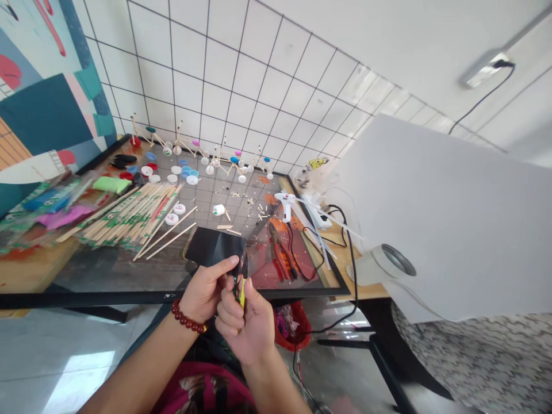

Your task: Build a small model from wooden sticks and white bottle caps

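Note:
My left hand (pixel 206 290) pinches the lower edge of a black sheet (pixel 214 246) and holds it above the front edge of the glass-topped table (pixel 129 270). A red bead bracelet (pixel 186 319) sits on that wrist. My right hand (pixel 242 322) is closed round scissors with yellow and green handles (pixel 240 287), whose tip meets the black sheet's lower right corner. Both hands are close together, just in front of the table's black frame.
A bundle of wooden chopsticks (pixel 129 217) lies at the left, with bottle caps (pixel 172 172) and stick-and-cap models (pixel 215 156) behind it. A white glue gun (pixel 285 202), orange pliers (pixel 280 247), black cables and a large white board (pixel 452 218) are at the right.

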`<action>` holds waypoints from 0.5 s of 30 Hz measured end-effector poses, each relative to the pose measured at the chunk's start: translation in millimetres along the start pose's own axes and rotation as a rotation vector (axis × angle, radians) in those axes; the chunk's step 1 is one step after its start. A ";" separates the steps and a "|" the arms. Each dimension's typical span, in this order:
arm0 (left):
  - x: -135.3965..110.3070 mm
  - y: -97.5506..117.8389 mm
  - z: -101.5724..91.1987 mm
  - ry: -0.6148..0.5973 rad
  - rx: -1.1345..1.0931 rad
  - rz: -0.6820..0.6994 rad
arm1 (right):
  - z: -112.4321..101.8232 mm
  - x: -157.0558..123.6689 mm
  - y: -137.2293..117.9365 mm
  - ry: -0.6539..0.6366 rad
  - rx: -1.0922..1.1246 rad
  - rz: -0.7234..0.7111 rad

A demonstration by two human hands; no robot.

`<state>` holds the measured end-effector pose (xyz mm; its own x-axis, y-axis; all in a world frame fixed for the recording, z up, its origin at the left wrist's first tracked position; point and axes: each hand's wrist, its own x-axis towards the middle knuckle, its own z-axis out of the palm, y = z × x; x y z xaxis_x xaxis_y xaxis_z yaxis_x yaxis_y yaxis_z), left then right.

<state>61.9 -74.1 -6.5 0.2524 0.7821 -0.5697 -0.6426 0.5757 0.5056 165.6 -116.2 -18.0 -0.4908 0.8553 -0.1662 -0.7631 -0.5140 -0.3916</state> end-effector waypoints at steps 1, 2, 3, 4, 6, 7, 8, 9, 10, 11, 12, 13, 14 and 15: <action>0.5 -0.3 -0.7 -0.011 -0.001 0.000 | 0.0 0.1 0.2 -0.011 0.010 0.001; 0.9 -0.7 -1.6 -0.024 0.000 -0.001 | 0.1 0.2 0.4 -0.020 0.018 0.003; 1.3 -1.2 -2.5 -0.036 0.004 -0.003 | 0.1 0.1 0.5 -0.028 0.022 0.004; 1.7 -1.7 -3.5 -0.047 0.011 -0.003 | 0.3 0.0 0.6 -0.035 0.025 0.006; 2.4 -2.8 -5.5 -0.069 0.026 0.013 | 0.9 -0.5 0.6 -0.038 0.025 0.008; 2.7 -3.3 -6.5 -0.082 0.032 0.024 | 1.3 -0.9 0.7 -0.035 0.021 0.009; 3.0 -3.7 -7.5 -0.093 0.035 0.033 | 1.7 -1.2 0.9 -0.026 0.014 0.006; 3.1 -4.0 -8.2 -0.101 0.035 0.038 | 2.2 -1.5 1.3 -0.012 0.005 0.001; 3.2 -4.0 -8.7 -0.108 0.028 0.037 | 2.7 -1.7 1.8 0.008 -0.009 -0.007; 2.9 -3.8 -8.8 -0.110 0.013 0.034 | 3.1 -1.7 2.5 0.030 -0.025 -0.017; 2.4 -3.3 -8.5 -0.110 -0.005 0.028 | 3.4 -1.6 3.2 0.050 -0.043 -0.026; 1.6 -2.5 -7.7 -0.106 -0.026 0.019 | 3.7 -1.3 3.9 0.067 -0.062 -0.033; 0.6 -1.4 -6.5 -0.103 -0.048 0.010 | 3.8 -1.0 4.6 0.079 -0.078 -0.036; -0.7 -0.1 -5.0 -0.100 -0.067 0.004 | 3.9 -0.6 5.2 0.086 -0.092 -0.033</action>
<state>58.2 -75.9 -9.4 0.3182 0.8064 -0.4985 -0.6897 0.5577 0.4618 160.3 -119.6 -16.4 -0.4252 0.8760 -0.2276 -0.7344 -0.4809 -0.4789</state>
